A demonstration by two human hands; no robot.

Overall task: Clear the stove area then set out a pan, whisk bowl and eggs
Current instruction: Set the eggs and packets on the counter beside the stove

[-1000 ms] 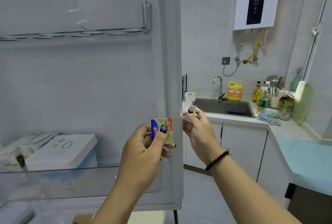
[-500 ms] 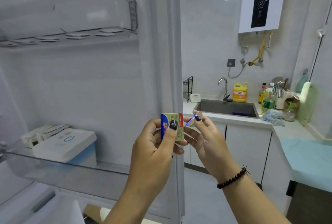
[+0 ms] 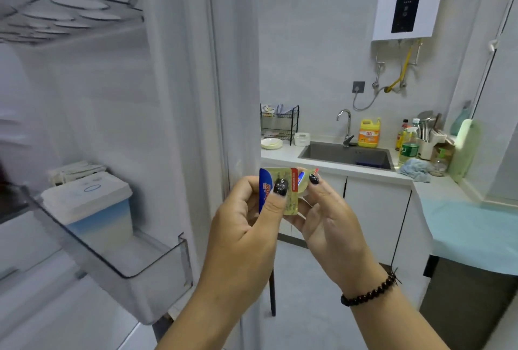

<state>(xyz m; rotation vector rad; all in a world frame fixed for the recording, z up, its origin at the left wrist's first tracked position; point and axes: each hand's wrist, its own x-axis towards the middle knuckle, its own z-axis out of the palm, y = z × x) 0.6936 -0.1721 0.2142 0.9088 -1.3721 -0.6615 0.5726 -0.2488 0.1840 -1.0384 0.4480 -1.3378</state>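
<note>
Beside the open fridge door [image 3: 112, 125], the left hand [image 3: 246, 226] pinches a small butter packet [image 3: 280, 190]; the right hand [image 3: 325, 209] pinches its peeled foil tab [image 3: 309, 174]. Tugging hard could tear the tab off. No pan, bowl or eggs visible.

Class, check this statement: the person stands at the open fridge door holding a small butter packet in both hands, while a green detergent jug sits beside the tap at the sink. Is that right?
Not quite: the head view shows the detergent jug beside the tap is yellow, not green. The rest holds: the left hand and right hand both hold the small butter packet at the open fridge door.
</note>
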